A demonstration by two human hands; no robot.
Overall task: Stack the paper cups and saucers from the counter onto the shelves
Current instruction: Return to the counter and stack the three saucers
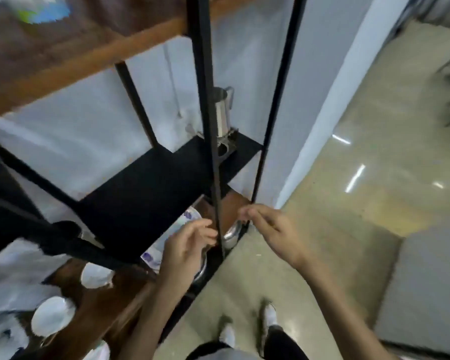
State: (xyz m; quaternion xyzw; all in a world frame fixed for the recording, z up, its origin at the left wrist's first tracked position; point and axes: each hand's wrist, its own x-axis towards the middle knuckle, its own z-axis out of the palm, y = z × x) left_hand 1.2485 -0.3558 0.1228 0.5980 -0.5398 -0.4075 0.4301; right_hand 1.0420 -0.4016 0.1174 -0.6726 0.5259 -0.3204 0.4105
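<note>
Both bare arms are stretched forward and down. The left hand [190, 245] is held loosely curled, empty; the right hand [270, 224] likewise, fingers bent, empty.

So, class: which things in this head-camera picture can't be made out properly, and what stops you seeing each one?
- Left hand: covers part of the patterned paper item on the low shelf; contents of the hand unclear.
- Right hand: fingertips motion-blurred; any grip unclear.
- Steel jug: partly behind the black post.
- White round items: blurred; cups or saucers unclear.
- Top shelf: cut off by the frame edge.
</note>
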